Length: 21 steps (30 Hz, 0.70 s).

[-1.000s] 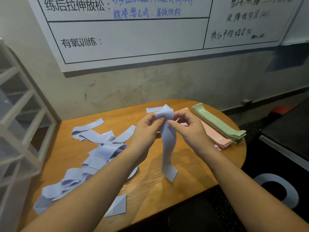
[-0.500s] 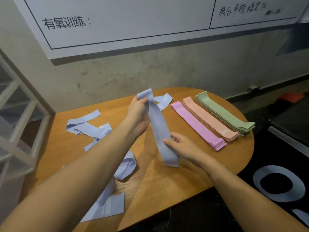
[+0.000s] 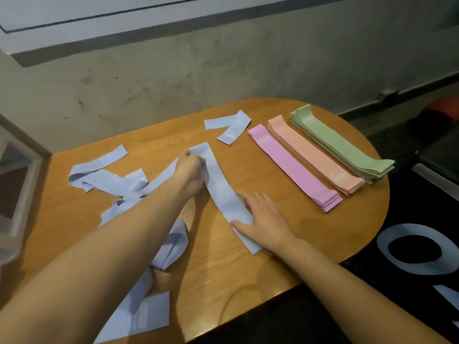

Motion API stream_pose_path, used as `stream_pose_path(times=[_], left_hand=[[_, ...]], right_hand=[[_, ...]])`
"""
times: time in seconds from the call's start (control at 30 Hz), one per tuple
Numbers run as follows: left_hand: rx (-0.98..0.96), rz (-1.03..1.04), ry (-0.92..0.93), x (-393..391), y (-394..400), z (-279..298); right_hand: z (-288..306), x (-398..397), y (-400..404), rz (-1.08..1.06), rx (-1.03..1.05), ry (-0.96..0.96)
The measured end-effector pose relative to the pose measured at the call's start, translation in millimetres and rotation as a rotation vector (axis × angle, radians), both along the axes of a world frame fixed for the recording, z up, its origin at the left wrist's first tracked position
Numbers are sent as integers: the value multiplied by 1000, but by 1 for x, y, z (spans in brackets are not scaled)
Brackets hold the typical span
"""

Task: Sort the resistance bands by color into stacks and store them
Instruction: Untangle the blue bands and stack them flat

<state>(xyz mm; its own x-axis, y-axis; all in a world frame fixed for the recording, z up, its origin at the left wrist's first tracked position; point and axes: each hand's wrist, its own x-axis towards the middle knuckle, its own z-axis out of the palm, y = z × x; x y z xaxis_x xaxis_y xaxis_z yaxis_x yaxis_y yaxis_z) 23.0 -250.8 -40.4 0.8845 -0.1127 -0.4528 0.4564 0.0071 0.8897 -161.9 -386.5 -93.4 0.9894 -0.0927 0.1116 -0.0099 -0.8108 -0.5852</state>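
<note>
A lavender resistance band lies stretched flat on the wooden table. My left hand grips its far end with curled fingers. My right hand presses flat on its near end with spread fingers. To the right lie three neat stacks: pink bands, peach bands and green bands. Several loose lavender bands are strewn over the left half of the table, partly hidden under my left forearm. One more lavender band lies folded near the far edge.
A concrete wall with a whiteboard stands right behind the table. A white shelf frame stands at the left. At the right, beyond the table's rounded edge, is a dark floor mat with white markings.
The lavender band I held up in both hands has come down flat on the table. My right hand slid to its near end and now presses it; the view tilted downward.
</note>
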Motion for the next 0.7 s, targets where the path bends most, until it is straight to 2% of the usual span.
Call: stream_pose_path(times=[0.1,0.27,0.4,0.5,0.63,0.7], left_hand=[[6,0,0,6,-6,-10],[32,-67,-73,18,-13,-19],[105,-66,-203,21,-17,-15],[246,-90,-256,8,-6,-11],[286,-249,-340,-19,20,-5],[339,-363,-456,-36,35,1]], right_hand=[[-6,-2,-7,48,36,-64],[-3,-2,-10,84,235,-231],[0,-5,-9,74,325,-227],[3,-6,-10,71,373,-203],[5,-7,-9,39,424,-172],[7,-7,-8,48,418,-156]])
